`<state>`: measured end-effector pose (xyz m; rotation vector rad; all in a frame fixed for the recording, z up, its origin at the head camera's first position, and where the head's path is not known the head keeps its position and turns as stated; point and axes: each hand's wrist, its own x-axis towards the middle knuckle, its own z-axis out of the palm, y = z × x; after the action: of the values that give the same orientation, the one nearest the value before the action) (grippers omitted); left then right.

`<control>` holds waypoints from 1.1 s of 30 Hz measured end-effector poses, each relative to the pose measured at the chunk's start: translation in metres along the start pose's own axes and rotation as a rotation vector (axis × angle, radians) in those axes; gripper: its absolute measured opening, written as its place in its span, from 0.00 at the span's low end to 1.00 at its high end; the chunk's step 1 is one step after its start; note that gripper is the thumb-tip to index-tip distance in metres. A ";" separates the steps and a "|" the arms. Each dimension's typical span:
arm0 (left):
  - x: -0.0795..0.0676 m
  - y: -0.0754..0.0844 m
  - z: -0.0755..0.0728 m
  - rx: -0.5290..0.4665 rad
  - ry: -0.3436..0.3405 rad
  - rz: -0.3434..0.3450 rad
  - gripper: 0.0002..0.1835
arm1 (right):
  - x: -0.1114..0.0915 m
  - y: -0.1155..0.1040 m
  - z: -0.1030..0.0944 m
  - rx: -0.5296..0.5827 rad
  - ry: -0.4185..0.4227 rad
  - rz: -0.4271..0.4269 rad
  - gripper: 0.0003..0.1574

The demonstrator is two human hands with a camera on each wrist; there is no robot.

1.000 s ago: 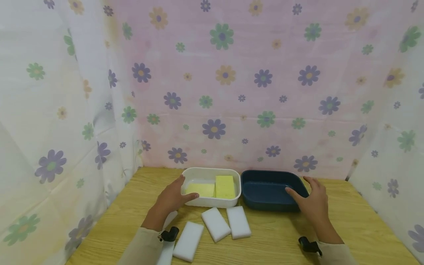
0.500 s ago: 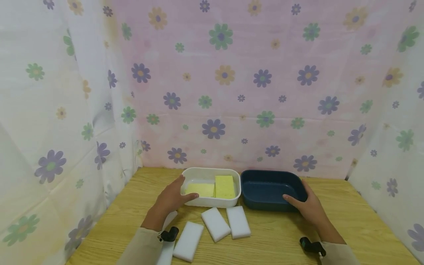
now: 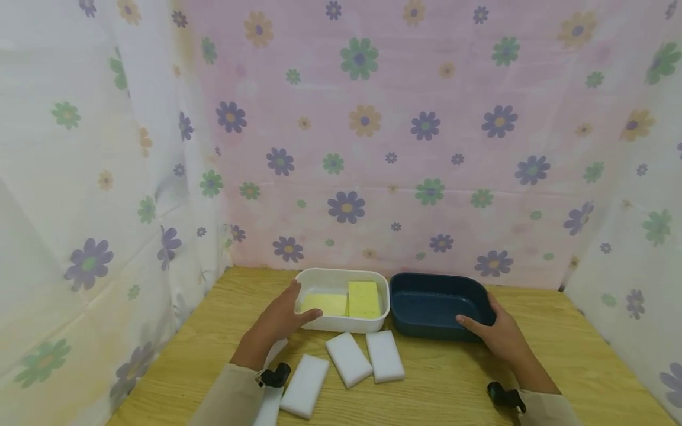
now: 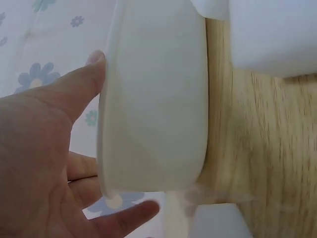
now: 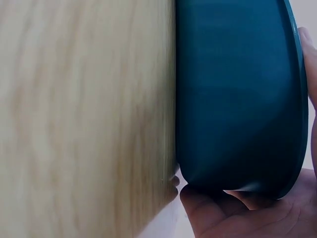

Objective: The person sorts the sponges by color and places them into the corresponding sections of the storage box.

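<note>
A white plastic tub (image 3: 367, 324) and a dark blue tub (image 3: 431, 331) stand side by side on the wooden table, rims nearly touching. My left hand (image 3: 278, 319) holds the white tub at its left end, thumb over the front rim and fingers along the outer side. With my right hand (image 3: 501, 334) I grip the dark blue tub's right end; the thumb hooks over its rim, and in the right wrist view the fingers wrap the end wall (image 5: 237, 109). Two yellow sponges (image 3: 364, 299) lie in the white tub. The dark blue tub's visible floor is bare.
Several white sponge blocks (image 3: 348, 359) lie on the table (image 3: 442, 384) in front of the tubs; one is partly hidden under my left forearm. A flowered curtain (image 3: 394, 177) rises behind the table and along both sides.
My right hand has moved slightly left, and its fingers have closed in against the dark blue tub's end. My left hand stays at the white tub. The head view has shifted slightly.
</note>
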<state>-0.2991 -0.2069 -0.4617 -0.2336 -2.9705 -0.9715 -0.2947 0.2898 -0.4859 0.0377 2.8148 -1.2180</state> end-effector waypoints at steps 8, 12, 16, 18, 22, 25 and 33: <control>-0.017 0.008 -0.027 0.053 0.038 0.023 0.59 | 0.000 0.000 -0.004 -0.007 0.000 0.005 0.79; -0.036 -0.010 -0.046 0.110 0.019 -0.032 0.60 | 0.003 -0.002 -0.004 0.009 0.011 -0.006 0.81; -0.058 -0.036 -0.058 0.155 -0.019 -0.106 0.60 | 0.003 -0.003 -0.005 0.023 0.006 -0.012 0.80; -0.068 -0.045 -0.061 0.161 -0.043 -0.135 0.60 | 0.003 -0.003 -0.005 0.025 0.000 -0.014 0.79; -0.083 -0.055 -0.063 0.141 -0.083 -0.152 0.58 | 0.003 -0.003 -0.005 0.022 -0.001 -0.012 0.79; -0.093 -0.060 -0.063 0.116 -0.102 -0.157 0.56 | 0.002 -0.002 -0.002 0.024 -0.008 -0.006 0.78; -0.103 -0.069 -0.054 0.081 -0.103 -0.210 0.56 | -0.001 0.000 0.000 0.026 -0.020 -0.002 0.78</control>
<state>-0.2093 -0.3084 -0.4643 0.0312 -3.1710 -0.8781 -0.2942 0.2900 -0.4861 0.0239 2.7827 -1.2480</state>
